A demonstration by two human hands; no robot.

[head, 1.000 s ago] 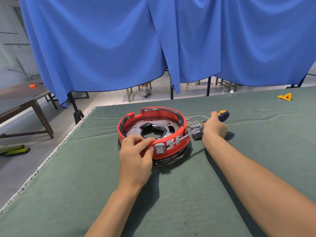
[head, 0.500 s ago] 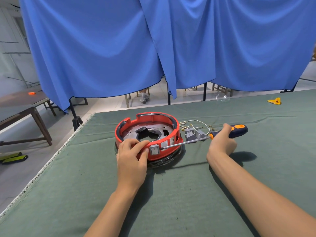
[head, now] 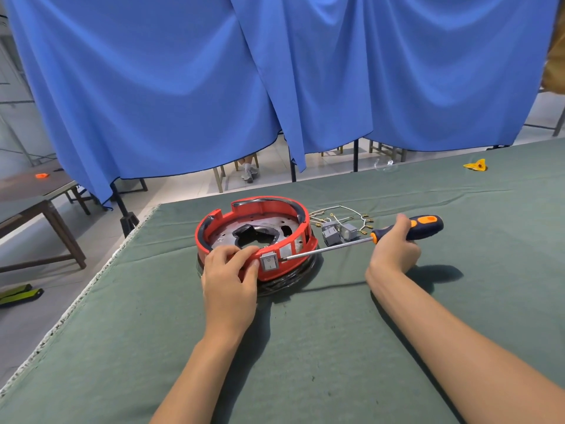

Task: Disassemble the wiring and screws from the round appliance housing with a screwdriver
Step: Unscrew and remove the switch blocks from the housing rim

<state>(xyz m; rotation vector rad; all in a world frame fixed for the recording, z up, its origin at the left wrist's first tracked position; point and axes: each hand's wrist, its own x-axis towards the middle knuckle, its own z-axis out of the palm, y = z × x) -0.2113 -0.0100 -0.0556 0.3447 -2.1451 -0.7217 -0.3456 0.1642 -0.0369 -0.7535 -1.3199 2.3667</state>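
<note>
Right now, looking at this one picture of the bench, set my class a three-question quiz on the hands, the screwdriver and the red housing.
1. True or false: the right hand grips the screwdriver by its handle.
2. Where does the screwdriver's tip sit?
A. In the housing's centre hole
B. At the housing's outer wall, just right of the grey switch
C. On the green cloth
3. Fill in: the left hand holds the housing's ____ rim.

Key
1. True.
2. B.
3. Near; its fingers curl over the edge beside the switch. The loose wires and grey connectors lie on the cloth to the housing's right.
</note>
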